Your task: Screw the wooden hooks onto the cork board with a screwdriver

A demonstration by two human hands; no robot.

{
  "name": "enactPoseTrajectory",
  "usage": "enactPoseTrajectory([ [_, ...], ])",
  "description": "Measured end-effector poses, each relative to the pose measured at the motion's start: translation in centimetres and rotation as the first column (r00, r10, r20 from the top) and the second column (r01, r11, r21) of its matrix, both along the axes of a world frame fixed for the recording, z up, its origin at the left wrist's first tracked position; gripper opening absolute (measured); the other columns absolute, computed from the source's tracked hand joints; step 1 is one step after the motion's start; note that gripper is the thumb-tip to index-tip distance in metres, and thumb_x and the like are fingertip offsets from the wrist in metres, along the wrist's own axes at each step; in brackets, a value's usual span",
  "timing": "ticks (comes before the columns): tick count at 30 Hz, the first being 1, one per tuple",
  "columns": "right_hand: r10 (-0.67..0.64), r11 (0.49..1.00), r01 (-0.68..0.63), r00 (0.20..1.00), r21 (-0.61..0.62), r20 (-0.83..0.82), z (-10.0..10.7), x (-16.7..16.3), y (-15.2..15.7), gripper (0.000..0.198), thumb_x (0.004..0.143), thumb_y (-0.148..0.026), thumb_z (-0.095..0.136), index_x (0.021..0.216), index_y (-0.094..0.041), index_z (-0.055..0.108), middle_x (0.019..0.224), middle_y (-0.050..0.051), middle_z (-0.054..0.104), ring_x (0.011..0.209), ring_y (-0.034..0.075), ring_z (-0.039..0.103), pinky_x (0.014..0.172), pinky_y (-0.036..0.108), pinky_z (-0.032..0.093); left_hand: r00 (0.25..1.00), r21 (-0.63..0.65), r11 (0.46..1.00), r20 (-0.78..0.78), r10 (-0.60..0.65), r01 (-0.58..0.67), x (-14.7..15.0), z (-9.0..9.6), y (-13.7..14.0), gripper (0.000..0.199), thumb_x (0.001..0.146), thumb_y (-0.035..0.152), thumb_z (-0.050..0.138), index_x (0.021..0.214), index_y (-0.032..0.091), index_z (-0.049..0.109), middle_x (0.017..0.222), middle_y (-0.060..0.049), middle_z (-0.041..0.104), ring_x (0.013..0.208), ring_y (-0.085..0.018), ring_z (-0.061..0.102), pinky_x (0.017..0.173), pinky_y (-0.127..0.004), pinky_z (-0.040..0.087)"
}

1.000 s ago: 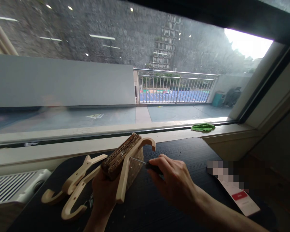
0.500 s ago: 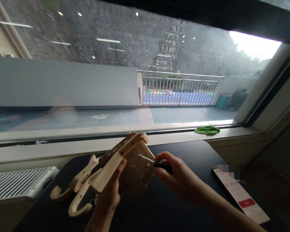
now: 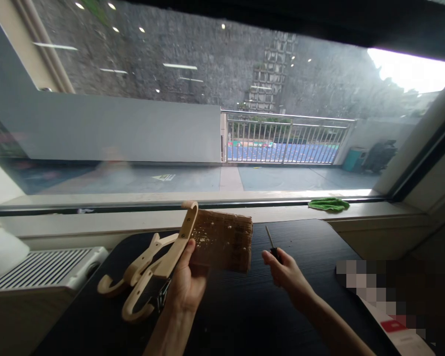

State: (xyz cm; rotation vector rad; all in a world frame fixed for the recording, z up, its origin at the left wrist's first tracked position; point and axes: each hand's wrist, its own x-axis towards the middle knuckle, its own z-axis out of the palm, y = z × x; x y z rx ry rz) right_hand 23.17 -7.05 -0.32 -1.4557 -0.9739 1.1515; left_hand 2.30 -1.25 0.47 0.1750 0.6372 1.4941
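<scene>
My left hand (image 3: 188, 284) grips a brown cardboard block (image 3: 222, 242) wrapped in clear tape, thumb on its near face. Along the block's left edge runs a light wooden hook (image 3: 185, 230) with small dark screws or holes in it; whether it is fixed to the block I cannot tell. In my right hand (image 3: 289, 272), to the right of the block, is a screwdriver (image 3: 269, 237), its thin metal shaft pointing up and away, apart from the block. Left of my left hand lie more curved wooden hook pieces (image 3: 138, 264). Small shiny metal parts (image 3: 163, 295) show beside my left wrist.
The black table (image 3: 300, 237) stands below a wide window. On the sill lies a green cloth (image 3: 329, 204). A partly blurred phone (image 3: 394, 325) is at the right, and a white slatted appliance (image 3: 48, 267) stands at the left.
The screwdriver has come away from the block as my right hand moved right. My left hand has turned the block and wooden hook, so the block's flat face shows more squarely.
</scene>
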Motion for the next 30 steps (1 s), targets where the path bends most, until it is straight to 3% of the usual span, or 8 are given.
enactPoseTrajectory([
  [4,-0.038,0.999,0.036,0.995,-0.03,-0.089,-1.0,-1.6,0.6,0.041,0.065,-0.054,0.065,0.077,-0.019,0.048,0.048,-0.009,0.034,0.039,0.004,0.026,0.034,0.018,0.019,0.994,-0.035,0.996,0.069,-0.085,0.087,1.0,-0.5,-0.4,0.027,0.079,0.006,0.056,0.101,0.019,0.062,0.089,-0.002,0.071,0.082,-0.018,0.067,0.072,-0.032,0.057],
  [8,-0.03,1.0,0.03,0.99,-0.001,-0.139,-0.2,-1.4,1.6,0.04,0.064,-0.051,0.067,0.074,-0.02,0.043,0.049,-0.01,0.035,0.038,0.003,0.025,0.035,0.017,0.018,0.977,0.091,0.973,0.005,-0.213,0.212,1.5,-0.7,-1.0,0.031,0.078,0.003,0.056,0.104,0.019,0.061,0.095,-0.003,0.07,0.091,-0.018,0.065,0.079,-0.032,0.055],
  [14,0.054,0.997,-0.043,0.981,0.064,-0.187,1.2,3.1,1.4,0.036,0.068,-0.046,0.065,0.078,-0.019,0.044,0.054,-0.01,0.034,0.042,0.002,0.024,0.039,0.017,0.017,0.842,0.259,0.804,-0.088,-0.533,0.536,-0.9,0.3,-0.6,0.037,0.073,0.004,0.052,0.107,0.014,0.06,0.103,-0.009,0.068,0.102,-0.025,0.06,0.093,-0.04,0.045],
  [18,0.169,0.985,-0.161,0.974,0.067,-0.153,2.3,5.4,0.9,0.036,0.064,-0.039,0.071,0.072,-0.018,0.043,0.055,-0.01,0.034,0.043,0.002,0.024,0.04,0.018,0.016,0.815,0.222,0.787,-0.079,-0.575,0.576,-1.9,0.8,-0.8,0.038,0.074,0.03,0.057,0.109,0.015,0.058,0.092,-0.007,0.069,0.09,-0.025,0.064,0.08,-0.034,0.051],
  [21,0.294,0.951,-0.299,0.953,0.076,0.073,3.3,5.5,1.1,0.03,0.066,-0.035,0.069,0.076,-0.017,0.048,0.061,-0.007,0.042,0.049,0.005,0.035,0.044,0.019,0.026,0.819,0.037,0.834,-0.216,-0.531,0.551,-1.5,-0.1,-1.0,0.034,0.075,0.03,0.062,0.105,0.015,0.06,0.08,-0.005,0.069,0.077,-0.022,0.066,0.071,-0.03,0.051],
  [23,0.185,0.968,-0.223,0.945,0.117,0.271,4.1,5.1,1.4,0.024,0.07,-0.034,0.064,0.079,-0.016,0.052,0.063,-0.004,0.047,0.055,0.008,0.043,0.051,0.021,0.034,0.839,-0.025,0.888,-0.315,-0.443,0.459,-1.1,-0.8,-0.9,0.032,0.074,0.031,0.064,0.102,0.016,0.061,0.075,-0.003,0.067,0.069,-0.018,0.065,0.064,-0.027,0.05],
  [26,0.012,0.966,-0.129,0.889,0.225,0.458,5.2,4.0,0.9,0.017,0.079,-0.029,0.051,0.088,-0.016,0.056,0.084,0.003,0.055,0.073,0.013,0.05,0.065,0.027,0.039,0.875,0.012,0.96,-0.414,-0.25,0.279,-0.8,-1.4,-0.4,0.029,0.072,0.031,0.067,0.099,0.021,0.062,0.077,0.002,0.065,0.068,-0.014,0.062,0.062,-0.023,0.047],
  [30,0.074,0.899,-0.365,0.674,0.244,0.735,6.2,1.3,-1.9,0.02,0.083,-0.02,0.043,0.096,-0.02,0.058,0.1,0.005,0.05,0.073,0.012,0.05,0.067,0.027,0.041,0.886,0.094,0.991,-0.462,-0.039,0.092,-1.2,-1.2,0.2,0.027,0.066,0.028,0.071,0.092,0.024,0.064,0.074,0.007,0.062,0.069,-0.01,0.057,0.063,-0.019,0.043],
])
